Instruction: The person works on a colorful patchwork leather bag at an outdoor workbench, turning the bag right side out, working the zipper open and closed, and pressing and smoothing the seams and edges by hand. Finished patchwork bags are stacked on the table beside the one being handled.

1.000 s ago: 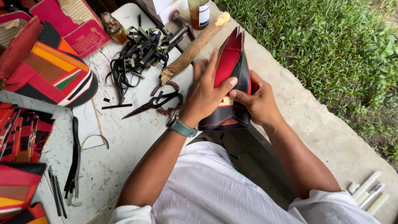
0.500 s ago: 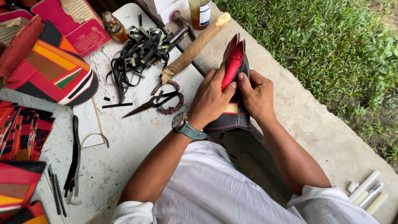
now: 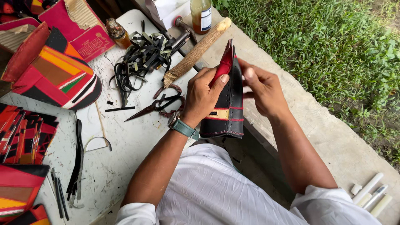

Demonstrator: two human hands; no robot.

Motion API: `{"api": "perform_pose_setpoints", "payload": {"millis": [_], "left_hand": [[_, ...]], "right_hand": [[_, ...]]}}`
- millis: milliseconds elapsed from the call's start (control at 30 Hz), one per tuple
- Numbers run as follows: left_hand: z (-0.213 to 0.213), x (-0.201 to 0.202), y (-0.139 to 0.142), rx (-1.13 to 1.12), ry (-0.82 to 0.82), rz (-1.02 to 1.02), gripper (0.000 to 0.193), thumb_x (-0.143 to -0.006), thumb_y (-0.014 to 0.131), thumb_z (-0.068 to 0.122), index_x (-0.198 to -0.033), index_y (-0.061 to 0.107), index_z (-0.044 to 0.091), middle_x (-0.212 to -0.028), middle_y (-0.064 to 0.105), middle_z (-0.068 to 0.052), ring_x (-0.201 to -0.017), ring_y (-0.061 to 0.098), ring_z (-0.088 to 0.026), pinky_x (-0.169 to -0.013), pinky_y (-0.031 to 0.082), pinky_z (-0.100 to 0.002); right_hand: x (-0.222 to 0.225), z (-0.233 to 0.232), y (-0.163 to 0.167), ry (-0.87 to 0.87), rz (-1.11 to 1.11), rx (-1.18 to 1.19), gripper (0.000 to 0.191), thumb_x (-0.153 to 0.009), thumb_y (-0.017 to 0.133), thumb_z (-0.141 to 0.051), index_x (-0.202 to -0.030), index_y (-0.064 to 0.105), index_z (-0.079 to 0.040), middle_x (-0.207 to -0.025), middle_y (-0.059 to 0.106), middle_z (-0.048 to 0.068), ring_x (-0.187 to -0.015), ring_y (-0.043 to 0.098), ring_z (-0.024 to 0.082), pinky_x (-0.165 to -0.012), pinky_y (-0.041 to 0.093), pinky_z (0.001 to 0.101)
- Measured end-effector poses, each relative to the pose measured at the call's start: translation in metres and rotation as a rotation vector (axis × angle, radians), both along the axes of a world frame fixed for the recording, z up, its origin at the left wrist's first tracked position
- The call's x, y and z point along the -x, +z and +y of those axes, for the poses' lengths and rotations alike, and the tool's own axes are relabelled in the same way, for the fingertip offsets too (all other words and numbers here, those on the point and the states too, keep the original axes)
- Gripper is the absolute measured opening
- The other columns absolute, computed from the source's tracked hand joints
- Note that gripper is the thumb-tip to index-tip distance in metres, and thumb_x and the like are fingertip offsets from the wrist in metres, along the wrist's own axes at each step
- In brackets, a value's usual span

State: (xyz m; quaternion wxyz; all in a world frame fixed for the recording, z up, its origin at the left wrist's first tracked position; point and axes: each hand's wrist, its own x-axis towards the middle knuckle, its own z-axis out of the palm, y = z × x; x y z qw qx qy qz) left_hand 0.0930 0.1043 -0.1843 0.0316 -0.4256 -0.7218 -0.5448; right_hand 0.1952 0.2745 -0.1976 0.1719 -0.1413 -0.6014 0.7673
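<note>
We hold the black leather piece with red lining and stitched bands (image 3: pixel 231 104) upright above the pale surface's (image 3: pixel 125 137) edge, left hand (image 3: pixel 204 93) and right hand (image 3: pixel 262 87) pinching its sides; we should keep edges aligned, pressing evenly.

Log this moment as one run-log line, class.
left hand: grips black-and-red leather piece | right hand: pinches its edge | scissors: on table

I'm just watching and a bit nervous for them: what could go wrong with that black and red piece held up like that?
Perhaps two things. The left hand and right hand pinch the black and red leather piece over the table edge, so a slip could drop it. The scissors lie open by the left wrist, so a careless reach might catch the blades.
</note>
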Motion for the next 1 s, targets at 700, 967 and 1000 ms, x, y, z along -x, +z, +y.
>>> {"api": "perform_pose_setpoints", "payload": {"millis": [700, 967, 1000], "left_hand": [[-0.025, -0.003, 0.027, -0.088, -0.063, 0.25, 0.046, -0.1, 0.075, 0.018, -0.14, 0.055, 0.003, -0.123, 0.066, -0.017, -0.115, 0.068, -0.033, -0.098, 0.056, -0.039], [-0.028, -0.005, 0.048, -0.064, -0.051, 0.245, 0.035, -0.092, 0.077, 0.007, -0.123, 0.061, 0.004, -0.117, 0.065, -0.013, -0.109, 0.068, -0.031, -0.094, 0.056, -0.039], [-0.028, -0.006, 0.049, -0.051, -0.064, 0.197, 0.034, -0.091, 0.076, 0.006, -0.121, 0.061, 0.005, -0.115, 0.065, -0.012, -0.107, 0.069, -0.03, -0.088, 0.058, -0.037]], "right_hand": [[0.006, -0.032, -0.024, -0.293, 0.299, -0.363, 0.014, -0.102, 0.073, -0.011, -0.101, 0.065, 0.002, -0.095, 0.07, 0.002, -0.084, 0.061, 0.005, -0.078, 0.053, 0.022], [0.001, -0.039, -0.005, -0.235, 0.231, -0.406, 0.025, -0.106, 0.067, -0.013, -0.126, 0.068, 0.001, -0.109, 0.072, 0.001, -0.097, 0.063, 0.005, -0.089, 0.053, 0.0211], [0.001, -0.037, -0.003, -0.249, 0.236, -0.502, 0.024, -0.107, 0.068, -0.012, -0.127, 0.07, 0.002, -0.105, 0.07, 0.002, -0.095, 0.062, 0.007, -0.088, 0.052, 0.022]]}}
